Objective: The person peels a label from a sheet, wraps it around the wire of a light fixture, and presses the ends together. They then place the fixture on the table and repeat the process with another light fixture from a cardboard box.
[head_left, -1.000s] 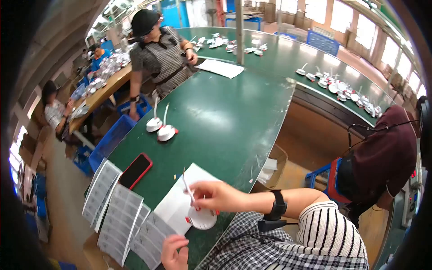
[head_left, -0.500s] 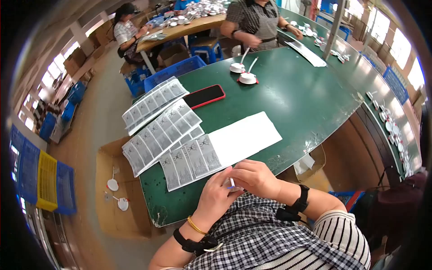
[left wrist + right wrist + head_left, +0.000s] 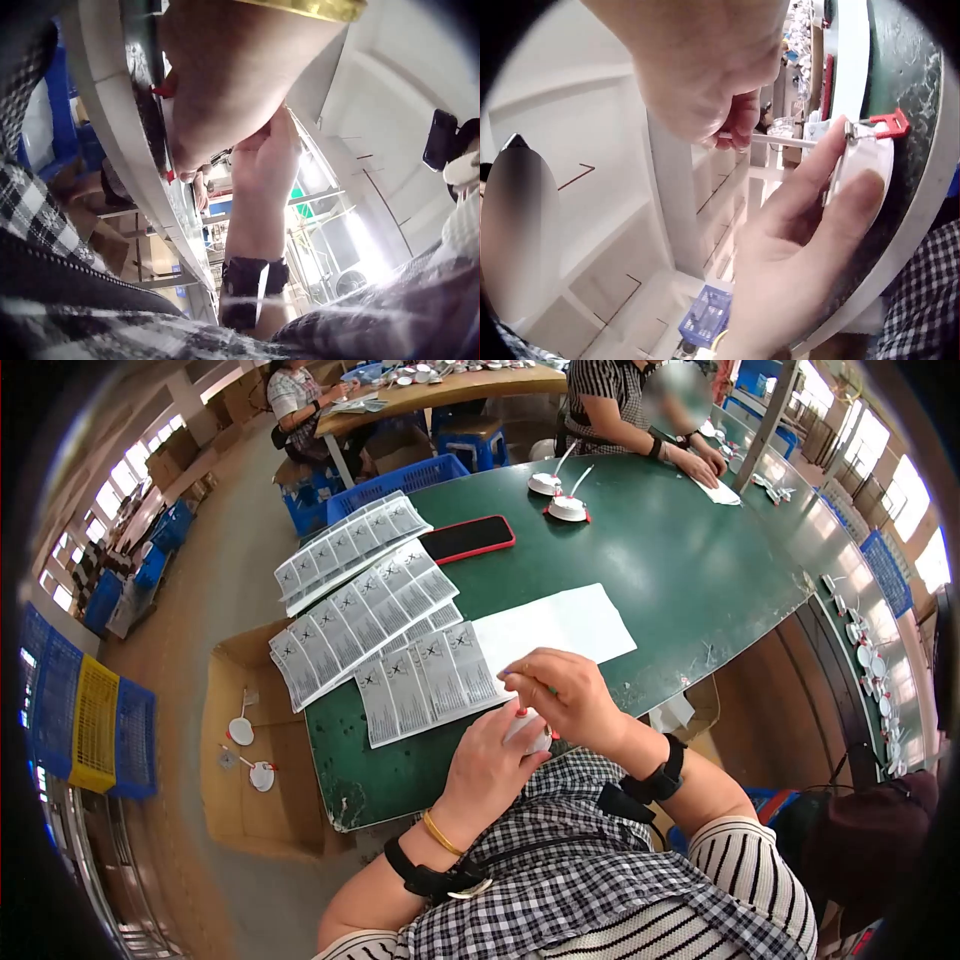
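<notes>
Near the table's front edge, my left hand grips a round white part with red clips. In the right wrist view the left hand has thumb and fingers around the white part, a red clip sticking out at its edge. Just above it, my right hand pinches the end of the white cable that leads from the part. In the left wrist view the right hand is partly covered by the left. White paper lies beyond both hands.
Printed label sheets and a red-edged phone lie on the green table. Two white parts stand farther back. A cardboard box sits on the left, a blue crate behind. Another person works across the table.
The view has swung left and down. From apart, my hands came together at the white part; the right hand has since risen slightly from it. The person opposite now has both hands at the paper.
</notes>
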`<move>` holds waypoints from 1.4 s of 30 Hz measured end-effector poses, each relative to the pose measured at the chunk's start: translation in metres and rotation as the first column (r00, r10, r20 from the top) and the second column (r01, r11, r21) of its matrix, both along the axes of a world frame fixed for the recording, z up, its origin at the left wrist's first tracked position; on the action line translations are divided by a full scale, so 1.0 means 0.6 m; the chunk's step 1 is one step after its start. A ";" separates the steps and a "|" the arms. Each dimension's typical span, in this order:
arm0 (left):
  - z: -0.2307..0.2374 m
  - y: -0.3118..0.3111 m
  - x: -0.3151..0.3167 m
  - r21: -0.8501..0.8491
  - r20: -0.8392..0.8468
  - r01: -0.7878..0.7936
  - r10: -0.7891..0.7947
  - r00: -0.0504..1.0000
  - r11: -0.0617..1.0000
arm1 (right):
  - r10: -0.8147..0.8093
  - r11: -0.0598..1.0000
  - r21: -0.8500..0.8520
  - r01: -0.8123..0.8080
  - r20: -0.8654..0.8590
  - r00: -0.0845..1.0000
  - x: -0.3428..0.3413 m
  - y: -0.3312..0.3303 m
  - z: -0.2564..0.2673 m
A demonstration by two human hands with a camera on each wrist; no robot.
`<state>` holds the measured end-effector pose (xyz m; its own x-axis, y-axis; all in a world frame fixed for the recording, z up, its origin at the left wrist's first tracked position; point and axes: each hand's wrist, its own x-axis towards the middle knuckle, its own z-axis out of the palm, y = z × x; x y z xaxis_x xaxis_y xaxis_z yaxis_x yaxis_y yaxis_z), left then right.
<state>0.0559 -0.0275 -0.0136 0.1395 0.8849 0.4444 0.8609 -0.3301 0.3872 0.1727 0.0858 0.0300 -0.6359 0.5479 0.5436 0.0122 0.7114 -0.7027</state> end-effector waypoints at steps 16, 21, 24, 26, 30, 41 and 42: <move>0.039 0.008 -0.032 0.058 0.257 -0.084 0.066 0.964 0.995 | -0.224 0.892 0.451 -0.018 0.476 0.850 0.031 0.119 -0.072; 0.056 0.080 -0.108 0.140 0.219 -0.273 0.240 0.946 0.952 | -0.226 0.915 0.402 -0.017 0.546 0.807 0.072 0.121 -0.060; 0.040 0.152 -0.119 0.172 0.103 -0.237 0.222 0.970 0.956 | -0.216 0.902 0.431 -0.029 0.510 0.833 0.042 0.123 -0.060; 0.015 0.186 -0.121 0.188 0.055 -0.247 0.241 0.969 0.950 | -0.208 0.887 0.459 -0.047 0.488 0.848 0.018 0.125 -0.074; -0.013 0.214 -0.121 0.156 -0.112 -0.300 0.319 0.941 0.941 | -0.237 0.864 0.500 -0.062 0.513 0.825 0.002 0.129 -0.100; 0.002 0.209 -0.110 0.203 -0.108 -0.268 0.294 0.950 0.942 | -0.237 0.857 0.511 -0.067 0.505 0.830 0.000 0.126 -0.099; 0.008 0.201 -0.110 0.190 -0.109 -0.269 0.292 0.950 0.944 | -0.226 0.864 0.499 -0.068 0.506 0.832 -0.001 0.124 -0.100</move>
<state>-0.0102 0.0928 -0.0088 -0.0349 0.8091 0.5866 0.9679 -0.1189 0.2215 0.1721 0.1605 -0.0303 -0.8658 0.3729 0.3336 0.3483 0.9279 -0.1332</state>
